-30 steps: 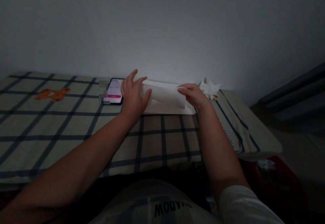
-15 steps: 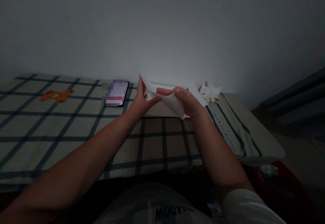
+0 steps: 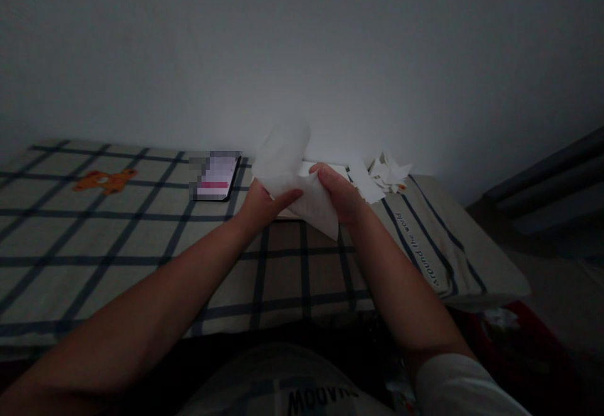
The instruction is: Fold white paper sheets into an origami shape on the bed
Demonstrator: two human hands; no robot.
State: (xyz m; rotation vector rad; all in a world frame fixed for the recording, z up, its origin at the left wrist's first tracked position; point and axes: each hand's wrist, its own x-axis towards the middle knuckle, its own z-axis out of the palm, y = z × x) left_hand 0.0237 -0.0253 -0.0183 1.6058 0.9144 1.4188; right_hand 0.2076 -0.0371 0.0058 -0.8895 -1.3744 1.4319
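**Paper sheet lifted in both hands over the checked cloth**

Paper sheet (image 3: 287, 170), white and limp, is held up off the surface between the two hands, just above the far middle of the checked cloth (image 3: 141, 240). The left hand (image 3: 262, 202) pinches its lower left part, thumb on the near face and fingers closed behind it. The right hand (image 3: 340, 192) grips the right part, fingers curled together over the sheet; one corner hangs down below that hand, and the top curls up and away, blurred.

No container shows. Loose things lie straight on the cloth: a phone (image 3: 216, 177) with its screen lit, just left of the left hand, and a small heap of white paper scraps (image 3: 384, 174) to the right of the right hand, near the wall. An orange bear print (image 3: 101, 180) sits on the cloth far left.

The room is dim. Something flat and pale lies behind the hands; the hands and sheet cover most of it, so what it is cannot be told. The phone screen is blurred out. Lettering on the cloth's right edge is too dark to read. The person's lap cuts off the near edge.
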